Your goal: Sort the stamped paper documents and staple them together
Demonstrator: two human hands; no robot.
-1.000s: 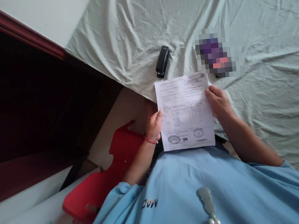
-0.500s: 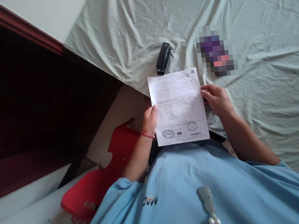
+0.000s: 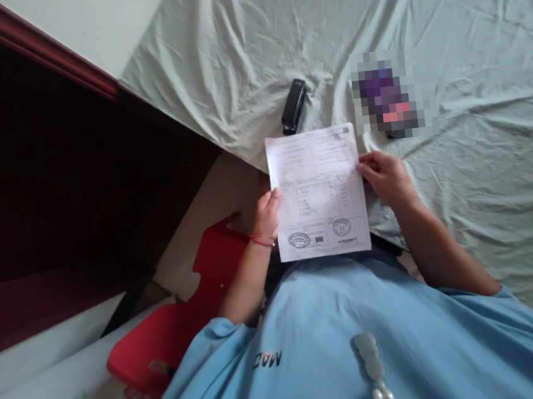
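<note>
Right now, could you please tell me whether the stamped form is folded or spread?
Spread: the stamped form shows its printed face, down to both stamps, with no fold visible.

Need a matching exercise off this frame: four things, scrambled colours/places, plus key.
Things:
1. Stapler
2. Paper
3. Pendant
4. Bracelet

Colours/places:
A. White, printed, held between the left grip and the right grip
B. Red, around the left wrist
C. Black, lying on the pale cloth
D. Grey-green, against the blue shirt

Pairs: 1-C, 2-A, 3-D, 4-B
</note>
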